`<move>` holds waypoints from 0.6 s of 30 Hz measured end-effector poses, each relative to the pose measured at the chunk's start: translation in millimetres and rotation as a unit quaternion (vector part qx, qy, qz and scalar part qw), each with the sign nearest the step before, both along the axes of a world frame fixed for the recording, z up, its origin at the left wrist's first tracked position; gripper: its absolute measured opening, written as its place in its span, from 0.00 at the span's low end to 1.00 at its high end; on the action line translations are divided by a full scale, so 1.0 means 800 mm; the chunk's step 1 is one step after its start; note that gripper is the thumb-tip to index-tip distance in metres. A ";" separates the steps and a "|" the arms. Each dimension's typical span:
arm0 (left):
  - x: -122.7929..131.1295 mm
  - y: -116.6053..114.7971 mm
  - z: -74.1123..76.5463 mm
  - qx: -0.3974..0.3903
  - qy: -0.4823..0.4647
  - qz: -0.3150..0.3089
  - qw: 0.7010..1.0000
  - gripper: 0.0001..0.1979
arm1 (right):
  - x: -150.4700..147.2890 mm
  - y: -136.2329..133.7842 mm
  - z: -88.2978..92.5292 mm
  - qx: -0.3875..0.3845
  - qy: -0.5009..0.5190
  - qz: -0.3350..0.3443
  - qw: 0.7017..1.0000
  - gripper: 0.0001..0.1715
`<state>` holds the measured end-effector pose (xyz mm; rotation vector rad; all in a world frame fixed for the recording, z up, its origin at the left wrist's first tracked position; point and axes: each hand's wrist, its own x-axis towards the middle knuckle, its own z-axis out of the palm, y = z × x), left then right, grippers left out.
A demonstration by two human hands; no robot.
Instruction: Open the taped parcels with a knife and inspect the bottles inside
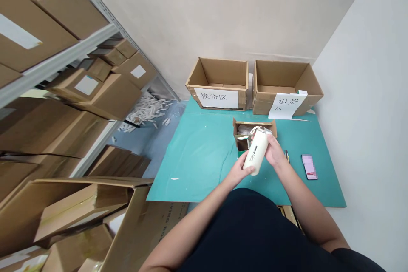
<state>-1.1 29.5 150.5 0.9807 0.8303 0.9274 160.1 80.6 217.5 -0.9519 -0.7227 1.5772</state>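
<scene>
- Left hand (pixel 237 173): curled closed around the base of a cream bottle (pixel 256 152), at 12 o'clock, just ahead of the body.
- Right hand (pixel 274 151): closed around the bottle's upper half, fingers partly out of sight behind it.
- Bottle tilted, top toward 1 o'clock; a steady two-handed hold seems wise on so smooth a body. Dark print on it too small to read.
- Pale cord loop (pixel 259 129) at the bottle's top, best kept clear of the flaps below.
- Small cardboard box (pixel 255 122) just behind the bottle, on a teal table (pixel 197 157); contents mostly hidden.
- Dark tool (pixel 287 156) at 1 o'clock, nearly hidden by the right hand — kind unclear.
- Phone (pixel 310 167) at 2 o'clock, its screen blurred out.
- Two open cartons (pixel 219 72) (pixel 283 76) at the table's far edge, at 12 and 1 o'clock, each with a paper sign.
- Loaded shelving (pixel 57 46) at 10 o'clock.
</scene>
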 end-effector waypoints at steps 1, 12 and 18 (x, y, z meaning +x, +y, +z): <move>0.002 -0.002 -0.002 0.018 0.034 0.026 0.999 0.47 | 0.000 0.000 0.000 0.002 -0.002 -0.015 1.000 0.34; -0.003 -0.002 0.014 -0.089 -0.082 -0.071 0.990 0.41 | 0.004 0.008 0.009 0.019 0.059 0.015 0.998 0.35; 0.000 0.001 0.012 0.015 0.110 0.056 0.992 0.46 | -0.007 0.004 0.004 0.010 0.028 -0.074 0.997 0.36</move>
